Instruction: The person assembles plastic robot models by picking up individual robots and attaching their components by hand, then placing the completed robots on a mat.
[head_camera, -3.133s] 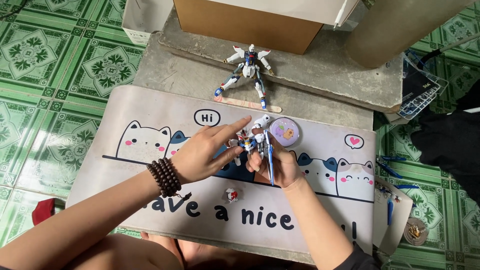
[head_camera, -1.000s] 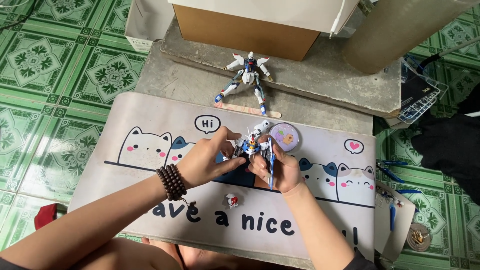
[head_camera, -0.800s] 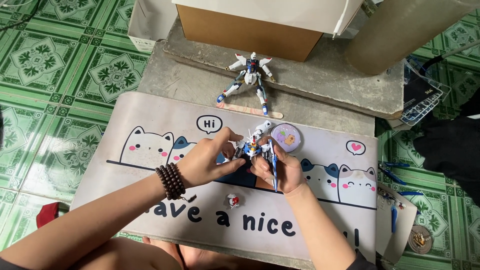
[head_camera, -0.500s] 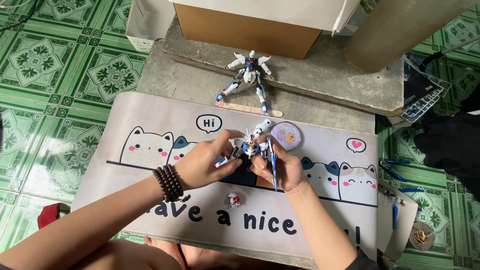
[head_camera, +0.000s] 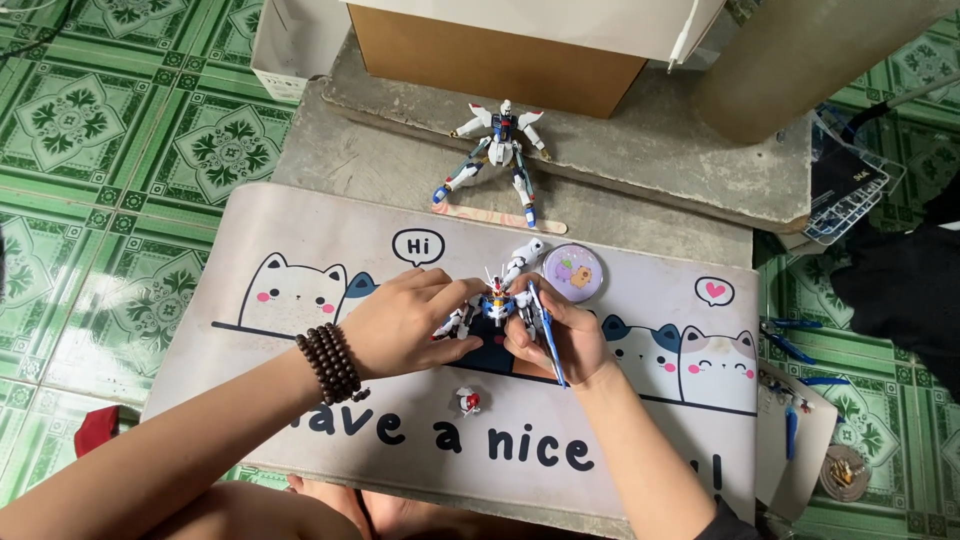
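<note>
Over the cat-print mat (head_camera: 300, 250), our left hand (head_camera: 405, 325), bead bracelet (head_camera: 330, 362) at the wrist, pinches one side of a small robot model (head_camera: 497, 305). Our right hand (head_camera: 555, 335) grips its other side. A loose red-and-white part (head_camera: 467, 402) lies near us; a finished model (head_camera: 495, 155) stands far, on concrete.

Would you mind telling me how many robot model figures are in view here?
2. One robot figure stands posed on the concrete slab near the cardboard box. The other figure is held over the cat-print mat between the left hand and right hand; more may be hidden.
</note>
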